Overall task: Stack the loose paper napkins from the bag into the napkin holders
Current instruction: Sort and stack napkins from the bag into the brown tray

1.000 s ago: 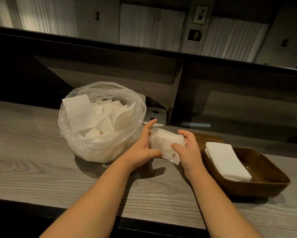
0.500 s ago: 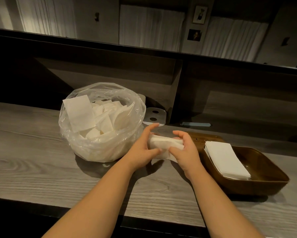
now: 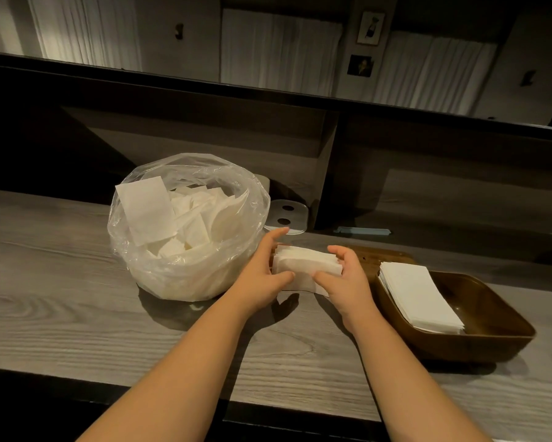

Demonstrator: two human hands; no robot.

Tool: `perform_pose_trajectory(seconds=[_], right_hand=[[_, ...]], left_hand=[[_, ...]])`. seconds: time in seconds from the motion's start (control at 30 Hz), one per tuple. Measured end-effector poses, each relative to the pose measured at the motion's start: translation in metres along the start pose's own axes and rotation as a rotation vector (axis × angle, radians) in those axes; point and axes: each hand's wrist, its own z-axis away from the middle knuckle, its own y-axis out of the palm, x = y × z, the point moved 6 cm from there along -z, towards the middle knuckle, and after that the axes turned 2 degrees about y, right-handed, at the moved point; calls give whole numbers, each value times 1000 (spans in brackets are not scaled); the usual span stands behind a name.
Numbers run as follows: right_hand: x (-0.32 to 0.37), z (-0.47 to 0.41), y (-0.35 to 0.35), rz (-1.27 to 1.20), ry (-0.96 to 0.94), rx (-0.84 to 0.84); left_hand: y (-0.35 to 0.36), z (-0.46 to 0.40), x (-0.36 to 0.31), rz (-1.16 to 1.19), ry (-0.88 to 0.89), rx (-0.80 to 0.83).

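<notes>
Item: bundle of paper napkins (image 3: 305,266), white, folded, held just above the grey wood-grain surface (image 3: 61,298) between the clear plastic bag (image 3: 188,224) and the brown wooden napkin holder (image 3: 478,323). Left hand (image 3: 261,275): grasping the bundle's left end, thumb across the near face, fingers reaching over the far edge. Right hand (image 3: 344,282): grasping the right end in the same way, thumb in front, fingers curled over the top. The edges of the bundle look roughly aligned, with a lower corner of one sheet hanging out below. Bag: stands open on the surface to the left, touching or nearly touching the left hand, holding many loose napkins lying at all angles, one large sheet upright against its near wall. Holder: shallow tray on the surface to the right, just beside the right hand, already carrying a neat slanted stack of napkins (image 3: 418,295) along its left side; the right half of its floor shows bare. Step in hand, as judged: squaring up a gathered bundle. Next move likely calls for tucking in the stray corner, carrying the bundle rightward without letting sheets fan out, and laying it flat on or beside the existing stack. Bag contents suggest much of the task remains.
</notes>
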Motion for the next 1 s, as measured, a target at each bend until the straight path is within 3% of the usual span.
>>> perform_pose_trajectory(seconds=[0.17,0.33,0.47,0.6,0.7,0.9,1.0], right_hand=[[3,4,8,44,-52,131],[-2,-1,0,-37,16,-5],[2,0,1,-49,-1,15],[4,4,10,-1,-19,150],[4,2,9,26,-39,100],[1,-1,1,35,-29,2],[1,-2,0,24,-13,4]], left_hand=[[9,2,0,-13,19,127],[-3,-3,6,45,-57,-40],[-3,-5,10,115,-135,-42],[4,-4,7,53,-113,107],[7,-4,3,-7,-77,148],[-1,-1,2,-98,-64,-35],[-3,-2,3,-86,-66,-28]])
